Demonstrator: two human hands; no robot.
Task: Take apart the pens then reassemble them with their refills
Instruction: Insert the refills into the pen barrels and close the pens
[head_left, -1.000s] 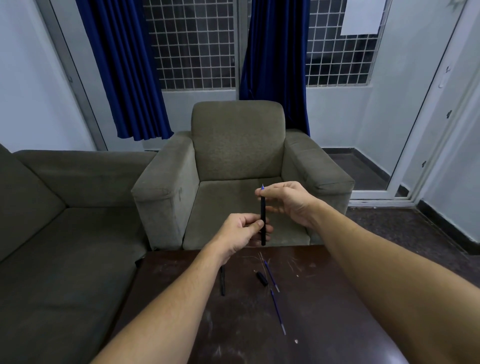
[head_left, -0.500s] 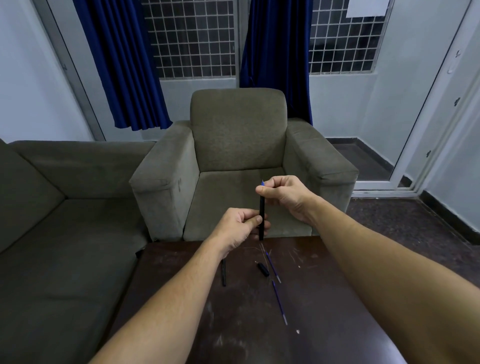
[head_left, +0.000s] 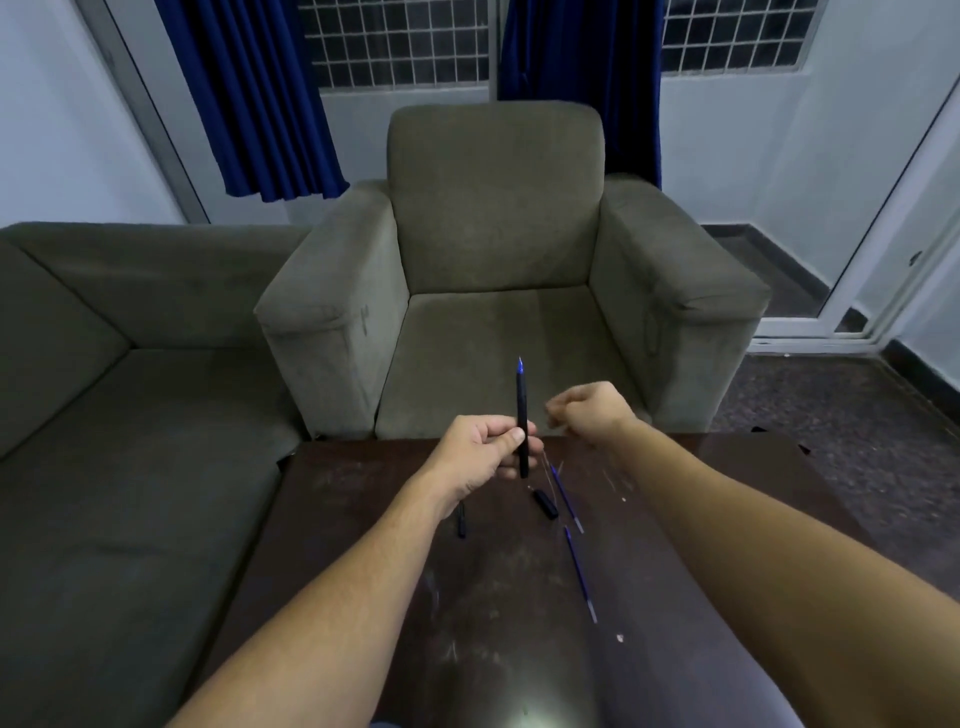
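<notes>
1. The black pen is upright, with its blue tip at the top. It is in the air above the far edge of the table.
2. The left hand grasps the pen's lower half, with the thumb and fingers curled round it.
3. The right hand is just right of the pen and apart from it. Its fingers are curled in, and nothing can be seen in them.
4. Count of loose parts on the table: two blue refills and two short black pieces.
5. The far refill and the near refill lie almost end to end. Together they form a slanted line running toward the near right.
6. One black piece lies just left of the far refill. The other lies near the left wrist and is partly hidden by it.
7. All the loose parts are in the far half of the table, between the two forearms and well in from the left and right edges.
8. The armchair stands close against the table's far edge.
9. The sofa runs close along the table's left edge.
10. Dark floor shows to the right of the table.
11. Two blue curtains hang at the barred windows behind the armchair.
</notes>
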